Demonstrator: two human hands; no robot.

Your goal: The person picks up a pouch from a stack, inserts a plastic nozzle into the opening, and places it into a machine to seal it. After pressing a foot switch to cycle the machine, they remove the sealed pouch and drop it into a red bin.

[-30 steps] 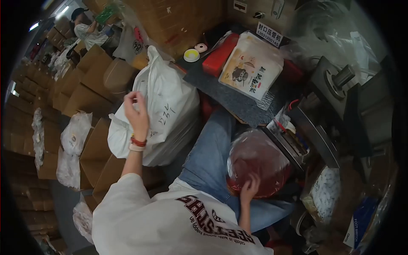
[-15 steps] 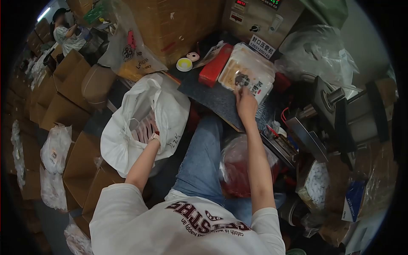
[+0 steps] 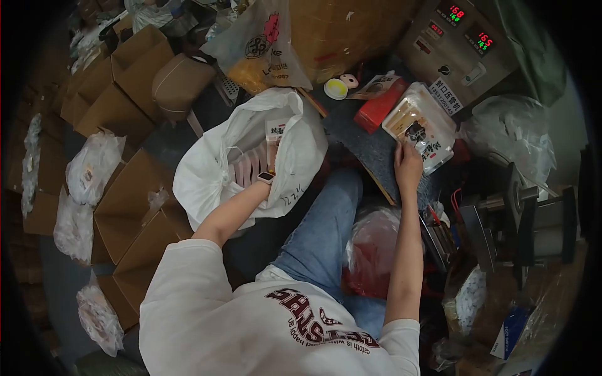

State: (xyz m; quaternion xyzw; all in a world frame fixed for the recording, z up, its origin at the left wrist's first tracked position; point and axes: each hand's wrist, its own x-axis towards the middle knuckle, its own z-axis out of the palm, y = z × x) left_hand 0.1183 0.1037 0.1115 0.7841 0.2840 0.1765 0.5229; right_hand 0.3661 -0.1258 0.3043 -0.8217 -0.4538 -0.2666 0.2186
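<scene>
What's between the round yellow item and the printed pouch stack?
Head view: the red box separates the round yellow item from the pouch stack; a printed packet lies alongside.

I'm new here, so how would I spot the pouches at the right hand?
Find the machine with glowing digits. Below it, beside the red box, lies the pouch stack at the right hand. Its dark printed figure sets it apart from the plainer box.

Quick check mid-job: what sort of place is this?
Probably a packing workshop: there are open cardboard boxes, a stack of printed bags, and a machine with lit number displays.
</scene>
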